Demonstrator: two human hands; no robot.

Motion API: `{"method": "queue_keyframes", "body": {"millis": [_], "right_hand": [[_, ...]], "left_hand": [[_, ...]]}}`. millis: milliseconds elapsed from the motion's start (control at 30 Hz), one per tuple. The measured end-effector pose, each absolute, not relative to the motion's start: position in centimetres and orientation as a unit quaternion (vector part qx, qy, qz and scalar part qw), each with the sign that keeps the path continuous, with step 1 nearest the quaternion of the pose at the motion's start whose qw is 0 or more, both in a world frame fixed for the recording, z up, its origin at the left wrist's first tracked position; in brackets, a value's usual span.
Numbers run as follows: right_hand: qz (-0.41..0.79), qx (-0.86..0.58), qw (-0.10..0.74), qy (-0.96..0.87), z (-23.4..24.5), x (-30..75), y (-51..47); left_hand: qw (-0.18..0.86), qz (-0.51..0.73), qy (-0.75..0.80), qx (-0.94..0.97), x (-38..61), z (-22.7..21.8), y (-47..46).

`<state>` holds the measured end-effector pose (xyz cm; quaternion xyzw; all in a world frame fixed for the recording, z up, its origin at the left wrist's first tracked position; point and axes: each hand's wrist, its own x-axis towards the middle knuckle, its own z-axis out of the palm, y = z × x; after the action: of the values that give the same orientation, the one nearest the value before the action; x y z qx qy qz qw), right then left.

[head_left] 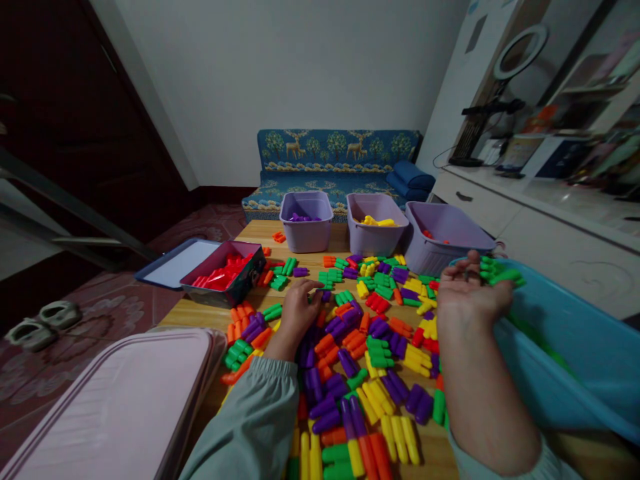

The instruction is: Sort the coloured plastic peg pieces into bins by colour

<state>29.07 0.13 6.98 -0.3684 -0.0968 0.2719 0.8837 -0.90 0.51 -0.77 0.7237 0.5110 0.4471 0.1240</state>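
In the head view, a wooden counter [260, 233] strewn with plastic blocks [380, 352] stands before a blue patterned sofa [330, 180] and a pale wall [300, 73], with reddish floor tiles [195, 230] to the left. The right hand [467, 297], palm up, has its grip around green blocks [501, 274] by the blue tub's [565, 300] far left corner; their long axis runs roughly sideways, the ends pointing right and dipping slightly. The left hand's [300, 307] fingertips are at a purple block [326, 296]; whether that grip is closed, I cannot tell.

Pieces [355, 343] red, orange, yellow, green, purple; sofa [330, 179] blue (deer-patterned).
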Motion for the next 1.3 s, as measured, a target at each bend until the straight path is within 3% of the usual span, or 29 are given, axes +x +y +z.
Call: {"method": "queue_keyframes", "body": {"millis": [233, 367, 433, 567, 700, 800, 933, 1300], "right_hand": [[0.261, -0.458, 0.837, -0.144, 7.9, 28.1, -0.3], [0.315, -0.406, 0.849, -0.122, 8.5, 25.6, -0.4], [0.354, -0.435, 0.807, -0.188, 8.2, 24.2, -0.2], [0.375, -0.538, 0.598, -0.461, 6.3, 21.6, 0.0], [0.21, -0.644, 0.3, -0.672, 4.1, 19.1, -0.5], [0.137, -0.665, 0.178, -0.712, 3.1, 17.6, -1.1], [0.135, -0.669, 0.151, -0.715, 2.6, 16.8, -1.1], [0.162, -0.666, 0.208, -0.698, 1.9, 16.6, -0.8]], "left_hand": [[0.134, 0.442, 0.511, 0.725, -0.9, -0.9, 0.5], [0.134, 0.437, 0.511, 0.728, -0.9, -0.9, 0.5], [0.135, 0.436, 0.512, 0.728, -0.9, -0.8, 0.4], [0.128, 0.419, 0.524, 0.731, -0.9, -0.4, 0.2], [0.112, 0.38, 0.526, 0.753, -0.8, 0.1, -0.1], [0.107, 0.348, 0.514, 0.777, -0.7, 0.2, -0.4], [0.103, 0.319, 0.498, 0.8, -0.6, 0.0, -0.4], [0.133, 0.336, 0.486, 0.796, -0.8, -1.0, 0.3]]}}
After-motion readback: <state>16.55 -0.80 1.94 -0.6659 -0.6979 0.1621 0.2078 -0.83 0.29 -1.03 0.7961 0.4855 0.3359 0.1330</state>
